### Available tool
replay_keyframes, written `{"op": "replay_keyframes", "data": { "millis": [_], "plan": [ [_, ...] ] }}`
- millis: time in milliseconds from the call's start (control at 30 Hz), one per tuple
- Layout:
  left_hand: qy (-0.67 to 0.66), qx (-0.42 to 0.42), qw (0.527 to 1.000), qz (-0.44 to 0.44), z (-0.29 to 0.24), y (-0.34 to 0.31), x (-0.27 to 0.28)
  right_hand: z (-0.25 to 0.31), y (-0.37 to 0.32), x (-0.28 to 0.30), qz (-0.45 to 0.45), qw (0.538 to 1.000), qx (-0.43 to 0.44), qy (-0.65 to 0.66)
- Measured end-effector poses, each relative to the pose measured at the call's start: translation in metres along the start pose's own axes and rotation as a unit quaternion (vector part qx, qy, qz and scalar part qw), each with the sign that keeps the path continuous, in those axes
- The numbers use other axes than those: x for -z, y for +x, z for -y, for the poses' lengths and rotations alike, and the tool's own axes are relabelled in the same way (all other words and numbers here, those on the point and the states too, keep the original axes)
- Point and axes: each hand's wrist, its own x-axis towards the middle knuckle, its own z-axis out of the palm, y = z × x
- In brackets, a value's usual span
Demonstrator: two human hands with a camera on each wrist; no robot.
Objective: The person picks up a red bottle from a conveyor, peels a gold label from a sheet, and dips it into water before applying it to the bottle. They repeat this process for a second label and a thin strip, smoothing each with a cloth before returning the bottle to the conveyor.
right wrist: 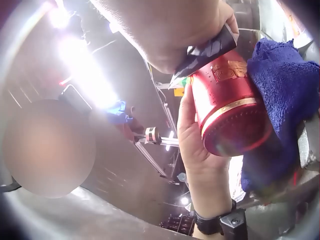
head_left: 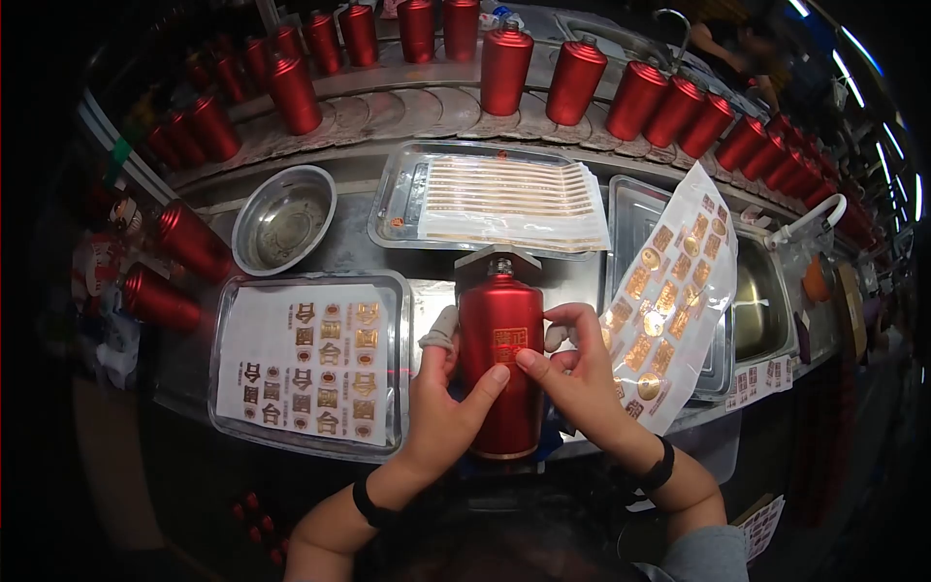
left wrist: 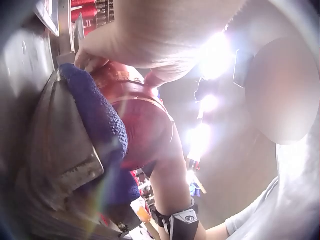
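A glossy red bottle (head_left: 501, 407) with a bare threaded neck lies between both hands, its base towards the person. A square gold label (head_left: 510, 339) is on its upper face. My left hand (head_left: 448, 403) grips the bottle's left side, thumb on the front just below the label. My right hand (head_left: 580, 373) is at the other side, fingers curled by the bottle and thumb pressing the label's lower right edge. Pale covers wrap some fingertips. In the right wrist view, a dark glossy strip (right wrist: 212, 52) shows between my right hand and the bottle. A blue cloth (right wrist: 285, 80) lies beneath the bottle.
A metal bracket (head_left: 475, 260) stands behind the bottle's neck. Left is a tray (head_left: 400, 369) of gold stickers; behind is a tray (head_left: 393, 194) of gold strips. A sticker sheet (head_left: 669, 301) leans at right. A metal bowl (head_left: 326, 218) and conveyor (head_left: 417, 112) with red bottles lie beyond.
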Motion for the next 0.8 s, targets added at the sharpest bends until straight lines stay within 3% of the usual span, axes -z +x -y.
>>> {"op": "replay_keyframes", "data": {
  "millis": [800],
  "plan": [
    [-0.045, 0.01, 0.999, 0.019, -0.0015, 0.0004, 0.003, -0.0028, -0.0012, -0.0023, 0.014, 0.997, -0.01, 0.081]
  ]
}}
